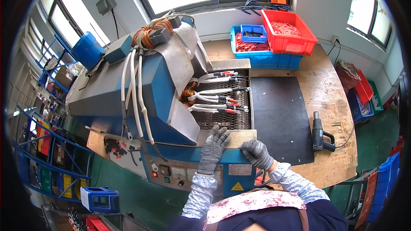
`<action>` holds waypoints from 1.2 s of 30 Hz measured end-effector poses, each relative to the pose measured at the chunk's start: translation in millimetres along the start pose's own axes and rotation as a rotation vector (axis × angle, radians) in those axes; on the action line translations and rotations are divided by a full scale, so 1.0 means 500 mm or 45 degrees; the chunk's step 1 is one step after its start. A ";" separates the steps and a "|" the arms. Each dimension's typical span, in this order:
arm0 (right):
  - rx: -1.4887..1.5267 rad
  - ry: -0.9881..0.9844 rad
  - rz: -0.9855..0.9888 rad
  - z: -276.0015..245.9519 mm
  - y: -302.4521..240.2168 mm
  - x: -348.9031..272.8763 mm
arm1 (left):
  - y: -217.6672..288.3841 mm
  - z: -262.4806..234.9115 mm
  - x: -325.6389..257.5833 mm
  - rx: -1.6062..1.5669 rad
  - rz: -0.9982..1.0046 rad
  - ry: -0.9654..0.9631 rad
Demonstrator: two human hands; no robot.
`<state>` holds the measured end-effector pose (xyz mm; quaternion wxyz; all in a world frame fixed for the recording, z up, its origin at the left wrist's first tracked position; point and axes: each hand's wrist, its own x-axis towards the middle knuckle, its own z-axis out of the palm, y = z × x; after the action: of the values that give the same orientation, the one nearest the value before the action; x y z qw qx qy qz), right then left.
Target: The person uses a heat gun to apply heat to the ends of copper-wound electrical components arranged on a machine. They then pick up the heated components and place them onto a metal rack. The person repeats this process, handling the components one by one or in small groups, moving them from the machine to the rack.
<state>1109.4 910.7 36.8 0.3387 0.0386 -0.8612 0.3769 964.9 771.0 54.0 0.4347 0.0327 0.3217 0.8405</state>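
In a grey glove, my left hand (214, 149) lies with its fingers stretched over the front ledge (242, 138) of a blue conveyor oven (158, 85). My right hand (257, 154), gloved the same, rests at the ledge's right corner with curled fingers; what they may hold is hidden. Beyond my hands, a copper-wound coil (188, 94) comes partly out from under the oven's heat curtain (183, 122) on the mesh belt (209, 122). Its white leads (209, 91) spread to the right, with ring terminals and red or black sleeves at the ends.
Another coil (147, 33) sits on the oven, its leads hanging over the front. A black mat (280, 111) lies right of the belt, a heat gun (317, 132) beyond it. Red (295, 38) and blue bins (274, 60) of sleeves stand at the back. Control knobs (164, 170) line the oven's front.
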 end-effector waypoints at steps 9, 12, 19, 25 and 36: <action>-0.627 0.165 0.262 -0.043 -0.011 0.151 | 0.010 -0.019 0.059 0.069 0.051 -0.162; -0.789 0.098 0.150 -0.034 0.050 0.211 | 0.006 -0.015 0.095 0.110 0.064 -0.161; -1.085 -0.339 -0.032 -0.018 0.105 0.245 | 0.004 -0.010 0.134 0.075 -0.011 -0.108; -0.902 -0.513 -0.073 -0.024 0.078 0.245 | 0.008 -0.073 0.191 -0.071 -0.188 -0.242; -0.590 -0.594 0.175 -0.043 0.076 0.193 | 0.037 0.034 0.170 0.259 -0.059 -0.025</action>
<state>1034.9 970.7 82.7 0.1060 -0.0122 -0.9789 0.1740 904.8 835.8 58.9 0.4515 0.0774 0.4017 0.7930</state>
